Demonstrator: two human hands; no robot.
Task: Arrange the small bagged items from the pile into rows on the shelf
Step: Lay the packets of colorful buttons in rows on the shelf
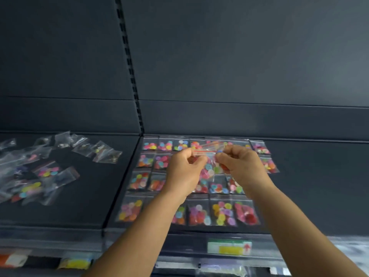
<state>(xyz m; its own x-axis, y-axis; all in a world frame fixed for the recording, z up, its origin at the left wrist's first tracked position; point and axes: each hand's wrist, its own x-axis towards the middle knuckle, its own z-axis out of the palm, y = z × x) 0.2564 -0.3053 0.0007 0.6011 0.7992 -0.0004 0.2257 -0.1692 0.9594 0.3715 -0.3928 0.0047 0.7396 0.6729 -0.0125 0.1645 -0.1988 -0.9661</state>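
Note:
Both hands hold one small clear bag of coloured buttons [209,168] by its red-striped top edge, above the rows. My left hand [184,166] pinches the bag's left corner and my right hand [239,164] pinches its right corner. Under them, several bags of coloured buttons [221,213] lie flat in rows on the dark shelf [309,186]. My arms hide part of the rows. A loose pile of clear bags [40,172] lies on the shelf section to the left.
A slotted upright [130,76] divides the dark back panel. A seam [121,182] separates the two shelf sections. A green and yellow price label [229,246] sits on the shelf's front rail. Packaged goods [74,263] show on the shelf below.

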